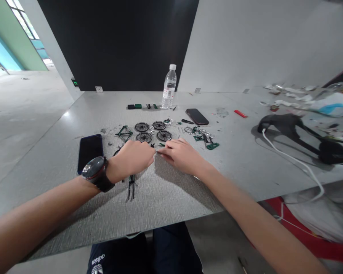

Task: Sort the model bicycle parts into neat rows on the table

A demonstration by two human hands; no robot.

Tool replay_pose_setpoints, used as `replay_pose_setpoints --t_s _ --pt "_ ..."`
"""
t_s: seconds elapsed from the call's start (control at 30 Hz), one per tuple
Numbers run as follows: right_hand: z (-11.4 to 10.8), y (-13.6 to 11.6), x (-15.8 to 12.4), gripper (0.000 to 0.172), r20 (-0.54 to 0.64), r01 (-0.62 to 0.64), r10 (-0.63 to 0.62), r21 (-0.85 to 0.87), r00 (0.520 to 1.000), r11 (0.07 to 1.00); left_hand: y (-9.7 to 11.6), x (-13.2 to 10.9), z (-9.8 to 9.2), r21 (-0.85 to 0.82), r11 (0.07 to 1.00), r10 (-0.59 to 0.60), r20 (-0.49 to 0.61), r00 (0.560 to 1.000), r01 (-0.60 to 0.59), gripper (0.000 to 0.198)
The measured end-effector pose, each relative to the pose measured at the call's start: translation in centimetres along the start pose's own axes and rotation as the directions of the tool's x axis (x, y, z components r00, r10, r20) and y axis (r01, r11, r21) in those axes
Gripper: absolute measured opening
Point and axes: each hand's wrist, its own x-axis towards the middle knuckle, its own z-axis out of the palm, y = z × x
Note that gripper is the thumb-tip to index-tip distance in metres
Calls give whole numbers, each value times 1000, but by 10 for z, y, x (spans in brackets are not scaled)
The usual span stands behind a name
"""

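Note:
My left hand (pixel 135 156), with a black watch (pixel 95 168) on the wrist, is closed above the table, knuckles up. My right hand (pixel 184 154) is closed in a pinch just right of it. The fingertips of both hands nearly meet at a tiny part too small to name. Beyond them lie several small spoked model-bicycle wheels (pixel 164 136) and a small green bicycle frame (pixel 125 133). A thin dark fork-like part (pixel 130 188) lies below my left hand, partly hidden by it. Small green and silver parts (pixel 205 136) are spread right of my right hand.
A dark phone (pixel 89 150) lies at left, another phone (pixel 197 116) farther back. A water bottle (pixel 169 88) stands near the back panel, beside small dark and green blocks (pixel 134 106). At right are a red object (pixel 240 113) and a black strapped device (pixel 291 133) with a white cable (pixel 295 160).

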Motion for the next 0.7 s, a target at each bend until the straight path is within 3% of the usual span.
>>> replay_pose_setpoints --t_s 0.7 --pt "1 2 0 29 26 -12 12 12 1000 1000 -4 2 -1 53 998 -20 14 1000 19 29"
